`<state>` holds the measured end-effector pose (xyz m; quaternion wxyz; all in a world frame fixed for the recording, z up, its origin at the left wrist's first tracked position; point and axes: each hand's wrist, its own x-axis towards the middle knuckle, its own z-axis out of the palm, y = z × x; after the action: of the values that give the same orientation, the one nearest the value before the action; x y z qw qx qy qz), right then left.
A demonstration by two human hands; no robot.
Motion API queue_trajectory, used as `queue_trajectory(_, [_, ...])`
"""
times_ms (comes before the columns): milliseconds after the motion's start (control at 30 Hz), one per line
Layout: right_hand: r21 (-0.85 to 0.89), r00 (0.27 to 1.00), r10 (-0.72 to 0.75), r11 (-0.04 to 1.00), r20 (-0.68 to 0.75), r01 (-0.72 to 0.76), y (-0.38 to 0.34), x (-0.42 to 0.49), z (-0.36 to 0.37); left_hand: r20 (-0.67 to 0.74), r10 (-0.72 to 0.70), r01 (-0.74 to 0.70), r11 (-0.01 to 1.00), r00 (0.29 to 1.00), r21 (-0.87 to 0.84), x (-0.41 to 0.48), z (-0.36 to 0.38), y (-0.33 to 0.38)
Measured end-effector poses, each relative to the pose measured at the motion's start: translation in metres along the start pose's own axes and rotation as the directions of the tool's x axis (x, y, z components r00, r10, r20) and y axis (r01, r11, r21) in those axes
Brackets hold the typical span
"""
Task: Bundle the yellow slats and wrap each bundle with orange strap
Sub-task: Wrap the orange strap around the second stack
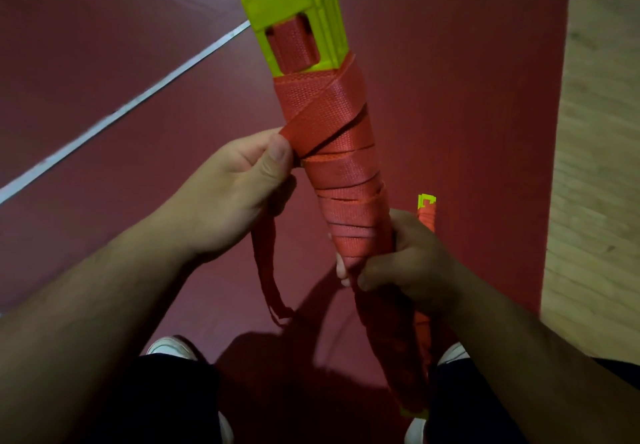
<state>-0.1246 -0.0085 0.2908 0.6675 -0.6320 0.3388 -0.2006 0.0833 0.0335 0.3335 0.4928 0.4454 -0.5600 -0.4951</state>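
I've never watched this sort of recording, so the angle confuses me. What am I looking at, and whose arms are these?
There is no machine here. A person wears one camera on the head, so you look down along their own arms. The right hand grips the lower part of a bundle of yellow slats, held slanting up and away. An orange strap is wound around most of it. The left hand pinches the strap beside the bundle, and its loose tail hangs below. Underneath is a dark red floor with a white line. A second wrapped bundle shows just beyond the right hand.
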Motion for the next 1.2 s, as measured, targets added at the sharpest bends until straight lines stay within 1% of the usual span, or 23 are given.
queue_trajectory(100, [0.007, 1.0, 0.01, 1.0, 0.001, -0.01, 0.0, 0.0, -0.001, 0.001, -0.014, 0.014, 0.997, 1.0, -0.073, 0.0, 0.002, 0.003])
queue_trajectory(200, [0.031, 1.0, 0.025, 0.999, 0.016, -0.025, 0.0, -0.001, -0.002, 0.07, -0.021, 0.033, 0.984, 0.997, -0.178, 0.0, 0.003, 0.006])
queue_trajectory(267, [0.034, 0.999, 0.034, 0.999, 0.032, -0.036, 0.0, -0.002, -0.002, 0.092, -0.033, 0.053, 0.973, 0.995, -0.223, 0.0, 0.004, 0.006])
queue_trajectory(367, [0.06, 0.998, 0.041, 0.997, 0.048, -0.043, -0.001, -0.003, -0.002, 0.071, -0.057, 0.071, 0.973, 0.996, -0.221, -0.001, 0.006, 0.004])
queue_trajectory(433, [0.07, 0.998, 0.037, 0.997, 0.059, -0.041, -0.002, -0.003, -0.002, 0.054, -0.108, 0.117, 0.971, 0.993, -0.21, -0.003, 0.008, 0.004])
queue_trajectory(500, [0.073, 0.996, 0.037, 0.996, 0.077, -0.043, -0.003, -0.004, -0.003, 0.049, -0.138, 0.143, 0.984, 0.989, -0.108, -0.005, 0.011, 0.008])
queue_trajectory(533, [0.08, 0.995, 0.039, 0.996, 0.091, -0.046, -0.003, -0.005, -0.003, 0.078, -0.111, 0.114, 0.993, 0.991, -0.04, -0.006, 0.012, 0.009])
queue_trajectory(567, [0.092, 0.993, 0.039, 0.995, 0.108, -0.049, -0.004, -0.005, -0.003, 0.139, -0.06, 0.062, 0.998, 0.988, -0.009, -0.006, 0.013, 0.009])
queue_trajectory(600, [0.105, 0.991, 0.037, 0.993, 0.126, -0.051, -0.004, -0.005, -0.004, 0.207, -0.003, 0.006, 1.0, 0.978, -0.017, -0.005, 0.013, 0.009])
queue_trajectory(633, [0.114, 0.989, 0.034, 0.992, 0.147, -0.051, -0.004, -0.005, -0.004, 0.242, 0.038, -0.03, 0.999, 0.97, -0.034, -0.003, 0.012, 0.008])
queue_trajectory(700, [0.129, 0.982, 0.041, 0.99, 0.185, -0.065, -0.006, -0.005, -0.003, 0.221, 0.071, -0.066, 0.997, 0.973, -0.026, -0.001, 0.009, 0.005])
queue_trajectory(800, [0.126, 0.978, 0.064, 0.988, 0.2, -0.09, -0.008, -0.006, -0.003, 0.11, 0.046, -0.05, 0.998, 0.993, 0.039, 0.001, 0.003, -0.001])
queue_trajectory(833, [0.121, 0.978, 0.067, 0.988, 0.199, -0.092, -0.009, -0.006, -0.003, 0.114, 0.042, -0.046, 0.998, 0.993, 0.035, 0.0, 0.002, -0.002])
queue_trajectory(900, [0.115, 0.978, 0.068, 0.989, 0.195, -0.091, -0.009, -0.006, -0.004, 0.169, 0.034, -0.034, 0.999, 0.985, -0.002, -0.001, 0.0, -0.005])
queue_trajectory(967, [0.131, 0.977, 0.066, 0.987, 0.201, -0.094, -0.009, -0.007, -0.004, 0.193, -0.004, 0.014, 0.999, 0.981, -0.047, 0.0, -0.001, -0.004])
queue_trajectory(1033, [0.171, 0.971, 0.07, 0.979, 0.228, -0.11, -0.009, -0.008, -0.003, 0.277, -0.006, 0.031, 0.996, 0.961, -0.087, 0.0, 0.001, -0.001])
queue_trajectory(1100, [0.204, 0.963, 0.073, 0.971, 0.259, -0.128, -0.009, -0.009, -0.003, 0.387, 0.012, 0.033, 0.993, 0.922, -0.11, 0.0, 0.008, 0.002])
queue_trajectory(1133, [0.207, 0.959, 0.069, 0.97, 0.274, -0.128, -0.009, -0.009, -0.003, 0.405, 0.014, 0.035, 0.993, 0.914, -0.114, -0.001, 0.012, 0.002])
queue_trajectory(1200, [0.221, 0.956, 0.046, 0.969, 0.289, -0.113, -0.01, -0.009, -0.002, 0.339, -0.002, 0.043, 0.992, 0.941, -0.114, -0.001, 0.019, 0.003])
